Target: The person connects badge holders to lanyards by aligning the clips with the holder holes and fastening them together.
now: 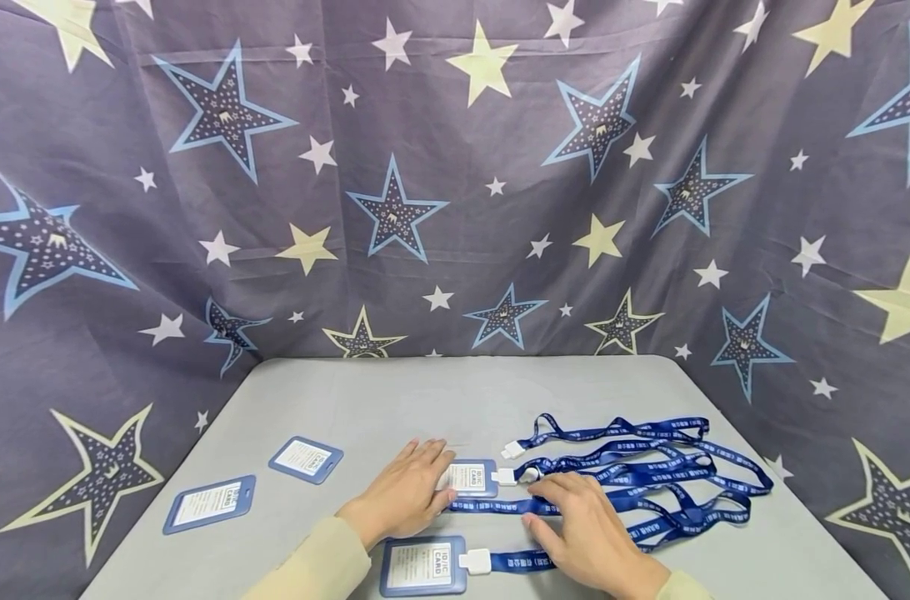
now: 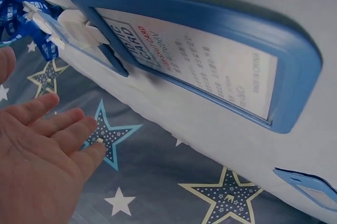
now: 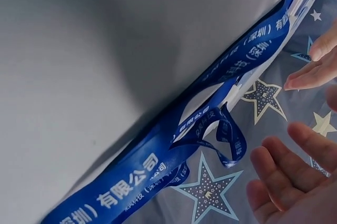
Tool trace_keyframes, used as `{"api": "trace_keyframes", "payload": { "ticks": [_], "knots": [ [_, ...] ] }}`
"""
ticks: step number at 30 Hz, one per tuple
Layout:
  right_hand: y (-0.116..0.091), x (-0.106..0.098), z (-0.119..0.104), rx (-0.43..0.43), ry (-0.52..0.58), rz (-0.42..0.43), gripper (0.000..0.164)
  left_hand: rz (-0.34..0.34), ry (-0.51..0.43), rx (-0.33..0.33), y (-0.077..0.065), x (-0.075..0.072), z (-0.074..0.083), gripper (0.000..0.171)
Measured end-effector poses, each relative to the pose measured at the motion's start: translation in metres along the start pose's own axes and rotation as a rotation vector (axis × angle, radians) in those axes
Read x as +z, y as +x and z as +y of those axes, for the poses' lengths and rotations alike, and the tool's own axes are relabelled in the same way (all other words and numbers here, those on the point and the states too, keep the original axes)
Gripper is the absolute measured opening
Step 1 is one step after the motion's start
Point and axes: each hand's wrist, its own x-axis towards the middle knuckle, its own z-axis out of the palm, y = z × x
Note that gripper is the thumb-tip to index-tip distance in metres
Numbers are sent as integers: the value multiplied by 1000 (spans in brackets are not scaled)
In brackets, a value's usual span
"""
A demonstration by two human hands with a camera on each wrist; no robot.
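Observation:
My left hand [image 1: 406,492] is over the left end of a blue badge holder [image 1: 472,477], hiding part of it; its fingers are extended, with nothing gripped. That holder is joined by a white clip [image 1: 505,477] to a blue printed lanyard. Over the lanyard straps [image 1: 492,506] hovers my right hand [image 1: 586,533], fingers apart and loosely bent. Nearer me lies another badge holder [image 1: 422,567] with its white clip [image 1: 476,562] and strap. The left wrist view shows relaxed left fingers [image 2: 68,134]; in the right wrist view the right fingers [image 3: 287,174] hold nothing.
Two blue badge holders without straps, one farther back [image 1: 306,459] and one nearer [image 1: 209,504], lie on the left of the grey table [image 1: 455,392]. A loose white clip [image 1: 512,450] ends the rearmost lanyard [image 1: 620,430]. A star-patterned curtain [image 1: 440,125] hangs behind.

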Motion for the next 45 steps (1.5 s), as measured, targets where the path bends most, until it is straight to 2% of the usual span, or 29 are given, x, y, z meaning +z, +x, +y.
{"api": "trace_keyframes", "payload": {
  "ticks": [11, 27, 37, 45],
  "knots": [
    [6, -4, 9, 45, -7, 16, 29, 12, -9, 12, -13, -6, 2, 63],
    [13, -3, 31, 85, -35, 46, 26, 65, -3, 11, -33, -11, -4, 64],
    [24, -5, 45, 117, -61, 12, 24, 121, -2, 14, -42, -10, -7, 66],
    [36, -1, 53, 162, -89, -34, 24, 106, -3, 14, -46, -12, -8, 67]
  ]
}}
